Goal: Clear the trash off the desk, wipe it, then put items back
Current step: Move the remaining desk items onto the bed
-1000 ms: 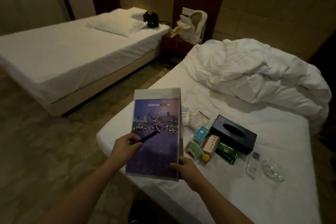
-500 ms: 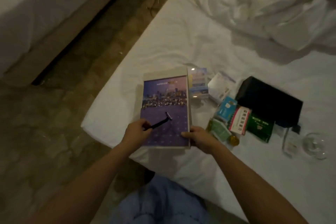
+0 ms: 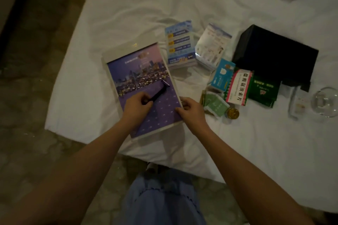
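- Left hand point(image 3: 137, 103): fingers curled round the handle of a black razor point(image 3: 159, 91); the razor's head points toward the upper right of the frame and lies over the placard.
- Right hand point(image 3: 190, 109): pinching the right edge of the acrylic placard point(image 3: 140, 73), thumb on top; nothing else held.
- Acrylic placard: centre of the frame, lying flat or nearly flat on the white bed sheet point(image 3: 128, 14), near the sheet's lower-left corner; purple city-night print facing up.
- Set aside to the right of centre, on the same sheet: blue leaflet stand point(image 3: 180, 44); small card holder point(image 3: 212, 46); teal packet point(image 3: 223, 75); red-and-white medicine box point(image 3: 237, 87); green sachets point(image 3: 264, 89); pale green packet point(image 3: 216, 105); gold-lidded jar point(image 3: 232, 113); black tissue box point(image 3: 276, 55); glass ashtray point(image 3: 326, 101) at the right edge.
- Desk: not in view; I cannot tell its condition.
- Step, as I judge it: desk items parked on the bed; either unloading or about to return them.
- Next move, my reading: free the right hand from the placard, then deal with the razor; keep its blade end away from sheet and fingers.
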`<state>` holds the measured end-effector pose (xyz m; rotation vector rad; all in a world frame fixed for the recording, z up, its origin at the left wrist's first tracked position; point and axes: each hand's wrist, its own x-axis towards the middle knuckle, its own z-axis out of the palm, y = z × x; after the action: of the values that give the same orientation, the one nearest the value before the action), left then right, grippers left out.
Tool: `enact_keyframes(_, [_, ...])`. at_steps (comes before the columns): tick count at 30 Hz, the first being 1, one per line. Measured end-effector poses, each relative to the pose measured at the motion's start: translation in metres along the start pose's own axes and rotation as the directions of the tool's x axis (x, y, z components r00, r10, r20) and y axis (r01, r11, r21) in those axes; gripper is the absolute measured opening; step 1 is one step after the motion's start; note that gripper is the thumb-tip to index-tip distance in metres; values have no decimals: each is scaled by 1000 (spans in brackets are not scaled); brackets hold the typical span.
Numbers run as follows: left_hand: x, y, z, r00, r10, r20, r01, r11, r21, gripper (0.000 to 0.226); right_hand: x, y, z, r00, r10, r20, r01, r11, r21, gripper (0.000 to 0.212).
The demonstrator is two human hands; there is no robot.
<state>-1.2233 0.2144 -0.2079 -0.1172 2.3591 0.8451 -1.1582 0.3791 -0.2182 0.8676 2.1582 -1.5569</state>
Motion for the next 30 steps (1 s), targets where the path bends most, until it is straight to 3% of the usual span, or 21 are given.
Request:
enact_keyframes(3, [-1,6,-2,999,15,33,-16,1000,21,7,-6,-3,-10,997,-70,-12,70,997,-11,36])
enact_keyframes(10, [0,20,13,989,37,141,-51,994,96,17,2,4,-27,982,-190,-8,180,943,-280,38])
enact_keyframes(21, [9,14,43,990,127,69,-133,987,91,23,10,38,-40,997,-14,-79,-18,925,-380,31])
enact_keyframes(24, [-2,12,31,990,136,31,-139,982,130,28,-4,34,-48,997,-16,-79,-16,923,-384,26])
enact_keyframes(30, [-42,44,-19,980,178,87,-194,952,236,28,-60,-9,-73,994,-41,-97,-4,905,-426,21])
